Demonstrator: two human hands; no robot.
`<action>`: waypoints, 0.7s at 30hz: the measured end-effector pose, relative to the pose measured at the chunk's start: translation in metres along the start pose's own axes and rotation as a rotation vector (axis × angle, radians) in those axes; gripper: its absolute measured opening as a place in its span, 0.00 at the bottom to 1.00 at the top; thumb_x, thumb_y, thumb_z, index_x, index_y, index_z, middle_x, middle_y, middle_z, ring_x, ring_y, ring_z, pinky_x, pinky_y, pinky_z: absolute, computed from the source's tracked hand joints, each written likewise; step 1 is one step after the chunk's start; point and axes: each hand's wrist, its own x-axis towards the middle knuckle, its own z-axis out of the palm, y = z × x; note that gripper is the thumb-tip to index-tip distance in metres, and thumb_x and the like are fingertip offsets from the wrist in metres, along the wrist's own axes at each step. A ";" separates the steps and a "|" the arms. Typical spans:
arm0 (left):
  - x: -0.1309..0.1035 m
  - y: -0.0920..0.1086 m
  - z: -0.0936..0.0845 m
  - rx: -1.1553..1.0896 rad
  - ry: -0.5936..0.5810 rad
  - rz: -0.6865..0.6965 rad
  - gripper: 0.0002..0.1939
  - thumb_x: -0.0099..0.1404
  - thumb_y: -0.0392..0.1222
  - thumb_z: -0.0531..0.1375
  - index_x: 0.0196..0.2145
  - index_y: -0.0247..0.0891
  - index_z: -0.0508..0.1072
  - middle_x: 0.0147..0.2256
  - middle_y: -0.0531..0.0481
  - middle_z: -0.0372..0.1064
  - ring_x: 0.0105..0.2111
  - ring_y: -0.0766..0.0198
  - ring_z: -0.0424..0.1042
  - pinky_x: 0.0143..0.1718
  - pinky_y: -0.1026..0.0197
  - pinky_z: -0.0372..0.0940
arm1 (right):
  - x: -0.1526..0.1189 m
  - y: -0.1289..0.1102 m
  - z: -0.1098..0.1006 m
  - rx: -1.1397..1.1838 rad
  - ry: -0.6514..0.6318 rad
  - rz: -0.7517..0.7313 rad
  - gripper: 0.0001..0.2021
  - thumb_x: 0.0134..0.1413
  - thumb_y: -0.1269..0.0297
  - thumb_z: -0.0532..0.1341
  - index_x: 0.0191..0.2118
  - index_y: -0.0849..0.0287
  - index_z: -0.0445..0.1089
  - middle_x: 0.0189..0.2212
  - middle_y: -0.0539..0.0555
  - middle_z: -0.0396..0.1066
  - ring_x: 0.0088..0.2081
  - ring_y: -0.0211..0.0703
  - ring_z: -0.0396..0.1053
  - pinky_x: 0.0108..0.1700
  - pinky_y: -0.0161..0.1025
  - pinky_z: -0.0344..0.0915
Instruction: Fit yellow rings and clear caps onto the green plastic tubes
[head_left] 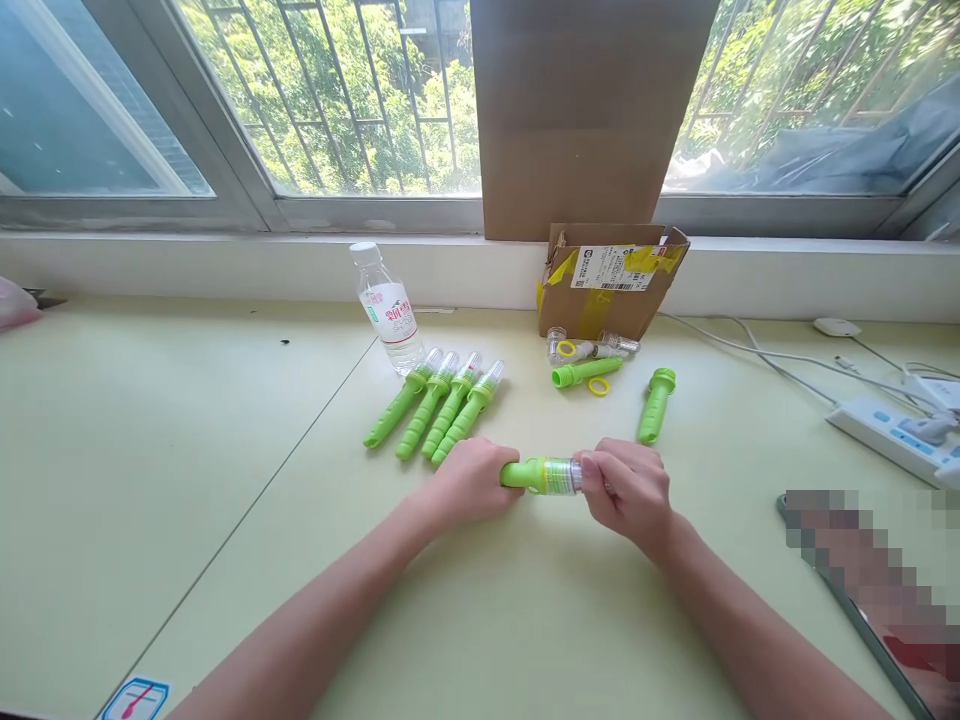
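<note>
Left hand point(478, 480), right hand point(628, 488) fisted around sideways green tube point(535, 475).

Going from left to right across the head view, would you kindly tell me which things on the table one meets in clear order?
Blue-bordered sticker, row of four clear-capped green handles, held clear-capped green handle, loose green handle, white power strip.

The clear bottle point(403, 352) wears a white label point(388, 312) with large red Chinese characters and a green mark; its smaller lettering is too blurred to read. The small carton point(553, 300) bears a printed shipping label point(600, 268), its text illegible. A blue-edged sticker point(135, 698) on the counter point(187, 400) shows a red slanting mark.
</note>
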 end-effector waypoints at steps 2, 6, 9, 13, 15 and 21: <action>0.001 0.002 0.005 0.065 0.032 -0.025 0.08 0.54 0.39 0.55 0.19 0.39 0.63 0.18 0.53 0.62 0.20 0.65 0.60 0.22 0.61 0.44 | -0.001 0.001 0.001 -0.003 -0.007 0.082 0.15 0.57 0.74 0.53 0.20 0.58 0.61 0.15 0.48 0.59 0.17 0.33 0.53 0.22 0.34 0.49; 0.003 0.004 0.011 0.128 0.044 -0.055 0.08 0.57 0.41 0.55 0.22 0.39 0.68 0.21 0.51 0.68 0.22 0.62 0.65 0.23 0.61 0.45 | -0.001 0.004 0.004 0.014 -0.013 0.195 0.17 0.59 0.72 0.51 0.19 0.58 0.59 0.14 0.47 0.61 0.16 0.31 0.54 0.21 0.33 0.49; 0.004 0.003 0.013 0.156 0.052 -0.060 0.08 0.58 0.41 0.54 0.24 0.39 0.69 0.22 0.50 0.69 0.23 0.61 0.66 0.22 0.61 0.44 | 0.000 0.005 0.005 0.028 -0.035 0.244 0.17 0.59 0.72 0.51 0.19 0.58 0.58 0.15 0.48 0.63 0.16 0.31 0.55 0.20 0.33 0.50; 0.004 0.003 0.014 0.182 0.056 -0.074 0.09 0.58 0.42 0.53 0.24 0.39 0.69 0.22 0.49 0.69 0.23 0.61 0.67 0.22 0.60 0.43 | -0.002 0.006 0.006 0.055 -0.086 0.322 0.17 0.61 0.70 0.51 0.20 0.58 0.60 0.16 0.49 0.65 0.16 0.32 0.57 0.21 0.33 0.51; 0.004 0.003 0.014 0.187 0.054 -0.077 0.09 0.58 0.42 0.53 0.24 0.39 0.69 0.22 0.49 0.69 0.23 0.61 0.67 0.22 0.60 0.43 | -0.003 0.007 0.007 0.065 -0.096 0.344 0.17 0.61 0.69 0.51 0.20 0.58 0.60 0.16 0.49 0.66 0.16 0.32 0.57 0.21 0.33 0.51; 0.005 0.002 0.017 0.198 0.062 -0.091 0.09 0.58 0.42 0.54 0.24 0.40 0.69 0.23 0.49 0.69 0.23 0.60 0.68 0.22 0.61 0.43 | -0.004 0.008 0.007 0.054 -0.100 0.356 0.17 0.61 0.68 0.50 0.20 0.59 0.61 0.15 0.49 0.63 0.17 0.32 0.57 0.22 0.33 0.51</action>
